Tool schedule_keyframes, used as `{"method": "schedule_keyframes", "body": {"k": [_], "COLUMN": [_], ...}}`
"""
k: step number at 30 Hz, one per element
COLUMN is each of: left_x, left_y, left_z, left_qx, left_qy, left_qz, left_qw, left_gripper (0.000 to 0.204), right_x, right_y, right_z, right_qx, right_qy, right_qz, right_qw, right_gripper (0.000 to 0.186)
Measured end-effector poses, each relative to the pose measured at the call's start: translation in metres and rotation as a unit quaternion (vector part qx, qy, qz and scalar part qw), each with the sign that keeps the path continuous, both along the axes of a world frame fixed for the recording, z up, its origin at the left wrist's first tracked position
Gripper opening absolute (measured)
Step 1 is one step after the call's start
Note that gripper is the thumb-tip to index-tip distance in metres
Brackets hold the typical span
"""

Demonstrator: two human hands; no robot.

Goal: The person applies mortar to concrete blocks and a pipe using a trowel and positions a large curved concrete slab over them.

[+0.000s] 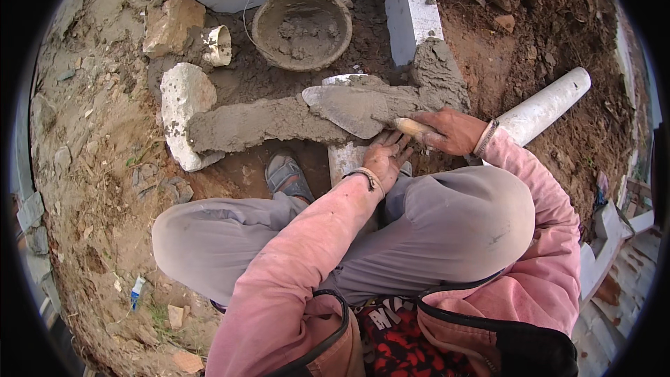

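Note:
My right hand (453, 131) is closed round the wooden handle of a pointing trowel (349, 107). The trowel's blade, smeared with grey, lies flat over a strip of wet mortar (255, 124) and points left. Just below the handle, my left hand (384, 160) has its fingers stretched out against the near edge of the mortar. It appears to hold nothing. A white pipe (345, 160) passes under the strip beside my left hand. The mortar runs from a rough white block (187, 115) on the left to a mortar-topped corner (441, 73) on the right.
A round tub (301, 59) with mortar in it stands beyond the strip. A white post (413, 17) rises to its right. Another white pipe (548, 106) slants across the soil at right. A short pipe piece (218, 46) and a stone (174, 24) lie left.

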State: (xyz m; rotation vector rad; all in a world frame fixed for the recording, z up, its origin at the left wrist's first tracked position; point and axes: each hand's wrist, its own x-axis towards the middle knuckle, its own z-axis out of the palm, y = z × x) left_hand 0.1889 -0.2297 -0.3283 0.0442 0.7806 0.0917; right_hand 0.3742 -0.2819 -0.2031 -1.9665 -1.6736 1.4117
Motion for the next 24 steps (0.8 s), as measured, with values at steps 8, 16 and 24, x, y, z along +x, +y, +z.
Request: {"method": "schedule_keyframes", "body": {"k": [8,16,24], "left_x": [-0.004,-0.002,0.001], "left_y": [0.002,0.003,0.006], "left_z": [-0.005,0.003,0.005], "left_qx": [0.008,-0.005,0.009], "left_qy": [0.018,0.031,0.021], "left_qz": [-0.008,-0.001,-0.014], "left_qw": [1.000,1.000,1.000], "left_gripper": [0.050,0.050,0.046], "right_x": [0.033,0.015,-0.022], "right_y": [-0.043,-0.028,0.033], "right_z": [0.050,0.058,0.032], "right_qx": [-0.031,0.094,0.135], "right_qy": [-0.077,-0.391,-0.302], "right_qz": [-0.043,0.001,0.006], "right_qw": [0.996,0.915,0.943], "right_gripper": [0.048,0.044,0.054]}}
